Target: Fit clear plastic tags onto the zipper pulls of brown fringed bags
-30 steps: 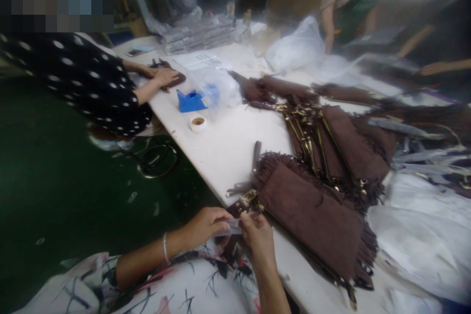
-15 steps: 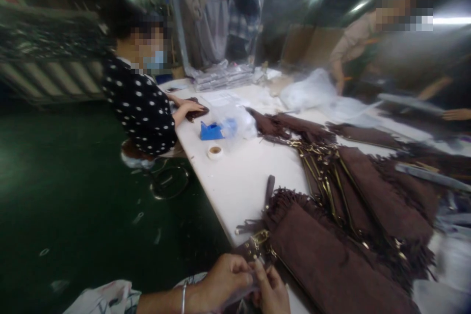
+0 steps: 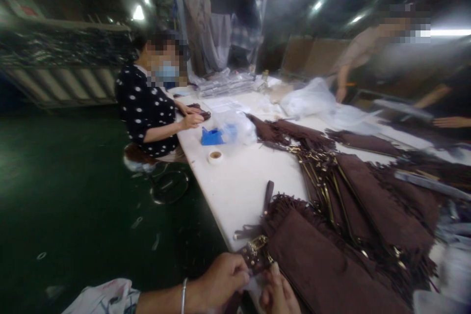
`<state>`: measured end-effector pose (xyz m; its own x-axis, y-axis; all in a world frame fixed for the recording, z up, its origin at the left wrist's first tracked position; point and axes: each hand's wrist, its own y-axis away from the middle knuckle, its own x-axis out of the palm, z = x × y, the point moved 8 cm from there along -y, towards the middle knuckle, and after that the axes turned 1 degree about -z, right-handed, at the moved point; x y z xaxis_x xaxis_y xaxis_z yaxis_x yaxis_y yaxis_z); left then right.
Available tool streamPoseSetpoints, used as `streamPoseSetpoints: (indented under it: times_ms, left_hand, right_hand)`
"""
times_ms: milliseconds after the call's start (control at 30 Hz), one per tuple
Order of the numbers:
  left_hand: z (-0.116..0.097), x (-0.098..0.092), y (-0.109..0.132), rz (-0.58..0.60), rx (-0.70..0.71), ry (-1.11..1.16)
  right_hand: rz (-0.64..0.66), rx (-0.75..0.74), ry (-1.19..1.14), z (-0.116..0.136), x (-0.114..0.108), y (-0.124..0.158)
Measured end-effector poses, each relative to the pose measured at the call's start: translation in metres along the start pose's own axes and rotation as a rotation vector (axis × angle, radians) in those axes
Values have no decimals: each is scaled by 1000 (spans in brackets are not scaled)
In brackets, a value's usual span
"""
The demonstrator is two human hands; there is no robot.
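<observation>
My left hand [image 3: 221, 282] is at the bottom edge, fingers curled and pinched on the strap end of a brown fringed suede bag [image 3: 324, 265] beside its gold buckle [image 3: 257, 245]. My right hand [image 3: 277, 294] is close beside it, fingers bent toward the same strap end, partly cut off by the frame. The bag lies at the near edge of a white table [image 3: 239, 176]. What is between my fingers is small and partly hidden.
Several more brown fringed bags with gold chains [image 3: 353, 191] cover the table's right half. A tape roll [image 3: 215, 156], a blue dispenser [image 3: 211, 136] and plastic bags [image 3: 235, 125] lie farther off. A seated person in a dotted top [image 3: 147, 108] works at the left; others stand at the far right.
The view has tilted up, so my hands have slid to the bottom edge. They stay pinched at the bag's strap end. The seated person has shifted their hands slightly.
</observation>
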<state>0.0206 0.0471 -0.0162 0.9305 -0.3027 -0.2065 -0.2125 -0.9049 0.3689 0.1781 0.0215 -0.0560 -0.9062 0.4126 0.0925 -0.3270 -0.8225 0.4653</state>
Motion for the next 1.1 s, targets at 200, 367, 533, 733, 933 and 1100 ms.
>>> streamPoseSetpoints:
  times_ms: [200,367,533,733,933,1100]
  left_hand:
    - [-22,-18,7,38,67,-143]
    - [-3,-6,2,50,31,-9]
    - [14,4,-10,6,-14,185]
    - [5,12,-19,-48,-16,285]
    - [-10,17,-19,-95,-9,245]
    - [-22,16,-20,-108,36,211]
  right_hand:
    - [-73,87,-195,6,7,9]
    - [-121,91,-211,11,11,11]
    - [-114,107,-182,9,10,10]
    - [-97,89,-167,8,9,10]
    - [-18,41,-33,5,2,15]
    - [-14,-14,164,11,-4,29]
